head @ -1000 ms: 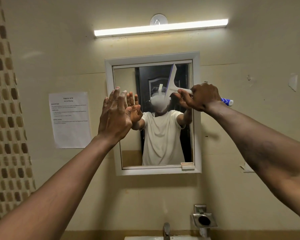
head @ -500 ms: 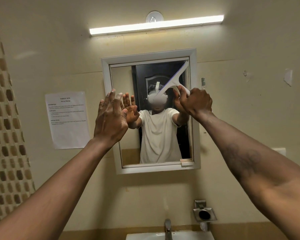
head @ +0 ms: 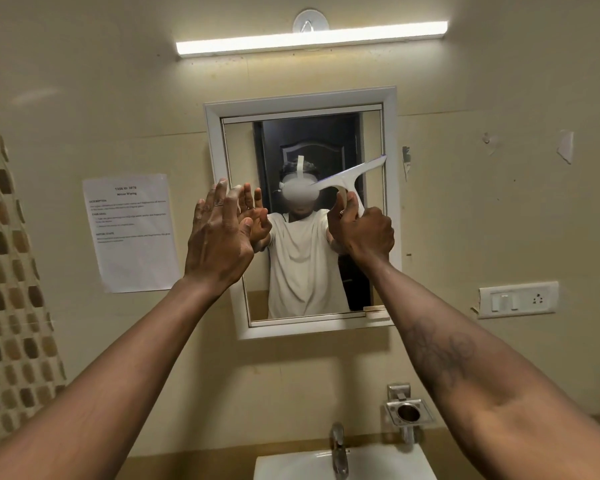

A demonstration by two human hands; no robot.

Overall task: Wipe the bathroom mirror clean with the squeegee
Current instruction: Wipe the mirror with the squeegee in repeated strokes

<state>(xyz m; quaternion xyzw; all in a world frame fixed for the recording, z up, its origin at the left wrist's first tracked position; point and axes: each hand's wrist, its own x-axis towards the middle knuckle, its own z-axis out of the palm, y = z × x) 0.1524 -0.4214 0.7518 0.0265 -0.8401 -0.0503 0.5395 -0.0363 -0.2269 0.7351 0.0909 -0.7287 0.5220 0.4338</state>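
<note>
A white-framed bathroom mirror (head: 219,161) hangs on the cream wall ahead. My right hand (head: 364,233) grips the handle of a white squeegee (head: 349,176), whose blade lies slanted against the right half of the glass, its upper end at the right frame edge. My left hand (head: 219,242) is open with fingers spread, held flat at the mirror's left edge. The glass reflects a person in a white shirt with both arms raised.
A tube light (head: 310,38) glows above the mirror. A printed sheet (head: 132,233) is taped to the wall on the left, beside a brown mosaic tile strip (head: 4,258). Below are a white sink (head: 298,465), a tap (head: 338,452), a metal holder (head: 409,412) and a switch plate (head: 518,299).
The squeegee blade has swung from nearly upright to a shallow slant and moved down the right side of the glass. My right hand dropped lower. My left hand stayed open by the left edge.
</note>
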